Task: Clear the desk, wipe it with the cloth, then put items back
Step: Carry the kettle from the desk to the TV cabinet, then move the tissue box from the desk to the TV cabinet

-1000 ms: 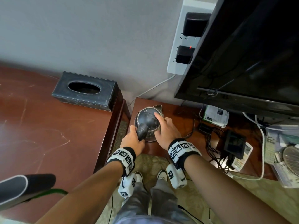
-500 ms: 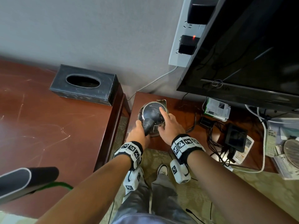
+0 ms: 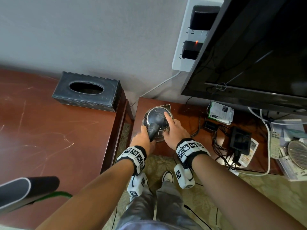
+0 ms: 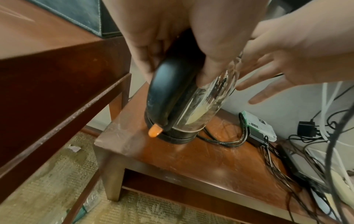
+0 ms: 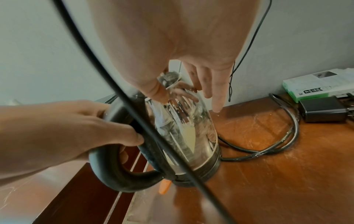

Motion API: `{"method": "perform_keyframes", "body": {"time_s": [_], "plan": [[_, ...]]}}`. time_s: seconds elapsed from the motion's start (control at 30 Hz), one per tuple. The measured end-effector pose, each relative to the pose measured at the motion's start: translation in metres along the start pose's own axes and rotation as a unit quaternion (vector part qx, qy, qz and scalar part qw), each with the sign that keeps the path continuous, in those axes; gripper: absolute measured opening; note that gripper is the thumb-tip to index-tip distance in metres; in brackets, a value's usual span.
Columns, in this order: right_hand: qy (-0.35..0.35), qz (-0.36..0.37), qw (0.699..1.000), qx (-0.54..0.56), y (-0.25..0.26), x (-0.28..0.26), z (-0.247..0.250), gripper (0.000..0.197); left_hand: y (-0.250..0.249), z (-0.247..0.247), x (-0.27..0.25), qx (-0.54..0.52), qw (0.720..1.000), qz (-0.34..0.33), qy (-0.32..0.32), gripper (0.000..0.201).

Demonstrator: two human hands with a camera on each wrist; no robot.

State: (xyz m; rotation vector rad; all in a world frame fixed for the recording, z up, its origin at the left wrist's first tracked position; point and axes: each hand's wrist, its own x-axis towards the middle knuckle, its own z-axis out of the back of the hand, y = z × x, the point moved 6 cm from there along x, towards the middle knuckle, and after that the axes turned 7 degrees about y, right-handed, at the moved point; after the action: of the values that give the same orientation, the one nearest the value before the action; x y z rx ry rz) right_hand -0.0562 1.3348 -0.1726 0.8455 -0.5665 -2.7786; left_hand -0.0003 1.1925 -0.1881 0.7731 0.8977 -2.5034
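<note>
A glass electric kettle (image 3: 157,123) (image 5: 188,133) with a black lid, black handle (image 4: 168,94) and orange switch (image 4: 155,131) stands on its base on the low side table (image 3: 191,146), near the left front corner. My left hand (image 3: 142,140) (image 5: 80,128) grips the handle. My right hand (image 3: 174,128) (image 5: 191,75) lies over the kettle's top with straight fingers, the thumb against the glass. The red-brown desk (image 3: 49,138) lies to the left, higher than the side table.
A black tissue box (image 3: 87,91) sits at the desk's back right corner. Cables (image 3: 222,146), a black adapter (image 5: 325,110), a green-white box (image 3: 220,112), a black device (image 3: 240,141) and papers crowd the side table under the TV (image 3: 257,55). A chair back (image 3: 25,193) shows at lower left.
Both hands stay on the kettle, which stands on the side table throughout. Only the head view has shifted slightly.
</note>
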Motion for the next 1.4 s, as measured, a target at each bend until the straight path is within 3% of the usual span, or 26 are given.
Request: {"method": "perform_keyframes", "body": {"time_s": [0.2, 0.4, 0.53, 0.67, 0.97, 1.2, 1.4], "plan": [[-0.031, -0.017, 0.997, -0.065, 0.019, -0.009, 0.014, 0.071, 0.0, 0.027, -0.007, 0.076, 0.993, -0.088, -0.028, 0.042], [-0.046, 0.041, 0.986, -0.158, 0.06, -0.017, 0.03, 0.075, -0.004, 0.073, -0.014, 0.167, 0.977, -0.115, -0.063, 0.05], [-0.056, 0.062, 0.978, -0.193, 0.089, -0.023, 0.038, 0.072, 0.003, 0.107, -0.029, 0.19, 0.972, -0.094, -0.106, 0.059], [-0.061, 0.101, 0.972, -0.203, 0.119, -0.029, 0.042, 0.071, 0.026, 0.132, -0.05, 0.168, 0.979, -0.026, -0.114, 0.069], [-0.007, 0.213, 0.963, -0.166, 0.205, -0.055, 0.018, 0.069, 0.101, 0.194, -0.135, 0.106, 0.966, 0.088, -0.219, 0.067], [-0.007, 0.306, 0.935, -0.179, 0.331, -0.116, -0.02, 0.066, 0.177, 0.253, -0.242, 0.074, 0.93, 0.133, -0.335, 0.063], [-0.035, 0.389, 0.898, -0.201, 0.454, -0.177, -0.07, 0.064, 0.275, 0.296, -0.332, 0.012, 0.895, 0.168, -0.413, 0.058]]}}
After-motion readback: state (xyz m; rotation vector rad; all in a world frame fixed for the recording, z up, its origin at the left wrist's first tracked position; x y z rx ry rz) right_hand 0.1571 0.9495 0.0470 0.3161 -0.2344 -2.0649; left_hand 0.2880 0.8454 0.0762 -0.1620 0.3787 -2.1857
